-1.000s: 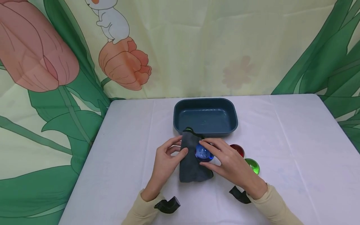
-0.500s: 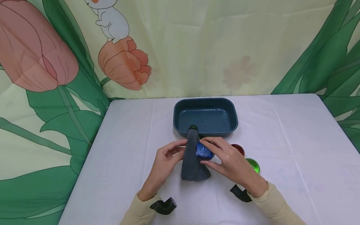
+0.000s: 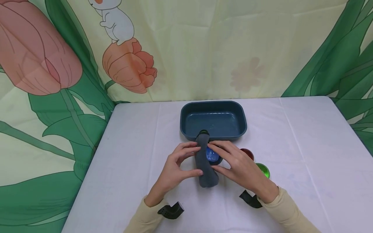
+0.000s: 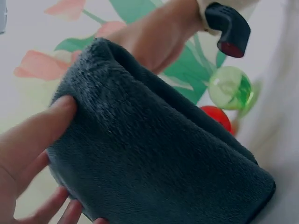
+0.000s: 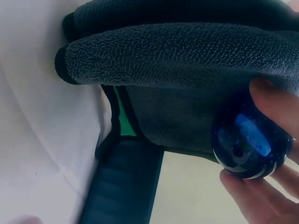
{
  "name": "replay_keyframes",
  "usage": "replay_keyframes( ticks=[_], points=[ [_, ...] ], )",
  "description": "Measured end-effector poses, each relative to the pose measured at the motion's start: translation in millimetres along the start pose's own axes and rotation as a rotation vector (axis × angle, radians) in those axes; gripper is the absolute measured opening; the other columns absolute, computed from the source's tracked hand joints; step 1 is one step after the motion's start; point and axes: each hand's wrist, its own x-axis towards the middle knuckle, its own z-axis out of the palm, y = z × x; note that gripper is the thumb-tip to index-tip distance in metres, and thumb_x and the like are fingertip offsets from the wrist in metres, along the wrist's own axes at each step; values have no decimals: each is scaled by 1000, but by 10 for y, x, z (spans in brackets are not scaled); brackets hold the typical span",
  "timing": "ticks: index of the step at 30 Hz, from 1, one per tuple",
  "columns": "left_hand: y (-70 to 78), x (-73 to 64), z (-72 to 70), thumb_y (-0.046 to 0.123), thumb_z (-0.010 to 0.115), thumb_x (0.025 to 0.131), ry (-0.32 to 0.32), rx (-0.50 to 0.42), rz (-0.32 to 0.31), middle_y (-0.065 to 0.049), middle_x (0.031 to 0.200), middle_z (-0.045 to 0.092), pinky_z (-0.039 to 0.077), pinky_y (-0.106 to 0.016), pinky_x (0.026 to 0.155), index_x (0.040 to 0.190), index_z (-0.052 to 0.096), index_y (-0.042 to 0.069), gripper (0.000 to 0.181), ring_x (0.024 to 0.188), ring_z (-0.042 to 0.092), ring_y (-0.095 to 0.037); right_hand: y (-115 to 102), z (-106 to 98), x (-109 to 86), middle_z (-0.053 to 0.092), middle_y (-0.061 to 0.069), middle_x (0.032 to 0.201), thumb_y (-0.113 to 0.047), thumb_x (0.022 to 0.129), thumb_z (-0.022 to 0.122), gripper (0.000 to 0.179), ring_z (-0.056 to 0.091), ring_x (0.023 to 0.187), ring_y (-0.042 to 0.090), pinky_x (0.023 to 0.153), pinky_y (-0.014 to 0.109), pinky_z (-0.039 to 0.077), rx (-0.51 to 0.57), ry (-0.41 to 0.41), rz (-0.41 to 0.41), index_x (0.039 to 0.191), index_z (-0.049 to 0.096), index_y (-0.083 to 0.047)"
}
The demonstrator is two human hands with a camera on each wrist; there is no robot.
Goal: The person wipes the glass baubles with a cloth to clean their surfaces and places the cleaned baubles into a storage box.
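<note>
A dark grey fleecy cloth (image 3: 205, 161) stands folded on edge in the head view, draped along the left side of a blue glass ball (image 3: 212, 155). My left hand (image 3: 177, 166) holds the cloth from the left, with its thumb (image 4: 65, 107) against the fleecy face and its fingers spread along the side. The ball sits in the grip of my right hand (image 3: 237, 163), between thumb and fingers. In the right wrist view the ball (image 5: 250, 137) lies close against the cloth (image 5: 177, 58), whose folds hang open beside it.
A dark blue rectangular tray (image 3: 214, 121) stands just behind the cloth, whose far end reaches its front rim. A red ball (image 3: 247, 153) and a green glass ball (image 3: 263, 170) lie right of my right hand on the white-covered table (image 3: 306, 155).
The cloth has gone from lying broad and flat to a narrow upright fold and shifted right towards the ball. My left hand moved right with it. My right hand stays nearly still.
</note>
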Motion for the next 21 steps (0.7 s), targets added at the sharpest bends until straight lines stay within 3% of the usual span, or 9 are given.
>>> replay_keyframes(
  ticks=[9, 13, 18, 21],
  points=[
    [-79, 15, 78, 1, 87, 72, 5, -15, 56, -11, 148, 48, 46, -37, 109, 133, 55, 7, 70, 137, 46, -25, 0, -11, 2, 60, 11, 132, -15, 63, 94, 82, 59, 119, 24, 91, 42, 57, 14, 3, -5, 136, 58, -5],
    [-103, 33, 100, 1, 88, 70, 23, -30, 67, -13, 145, 49, 47, -35, 108, 138, 48, 7, 79, 136, 49, -26, 18, -4, -1, 59, 9, 133, -14, 63, 94, 82, 59, 119, 23, 96, 33, 54, 27, 22, -39, 137, 58, -6],
    [-107, 54, 104, 15, 88, 74, 27, -39, 64, -12, 146, 49, 48, -34, 107, 145, 45, 8, 83, 134, 50, -25, 38, 5, 2, 58, 9, 136, -11, 66, 92, 81, 58, 120, 23, 104, 19, 45, 56, 37, -106, 138, 57, -7],
    [-101, 67, 106, 25, 87, 75, 17, -53, 60, -12, 147, 49, 47, -34, 107, 146, 46, 7, 83, 133, 50, -25, 38, 8, 9, 57, 10, 137, -10, 68, 91, 78, 57, 121, 23, 103, 21, 47, 62, 35, -130, 139, 57, -7]
  ],
)
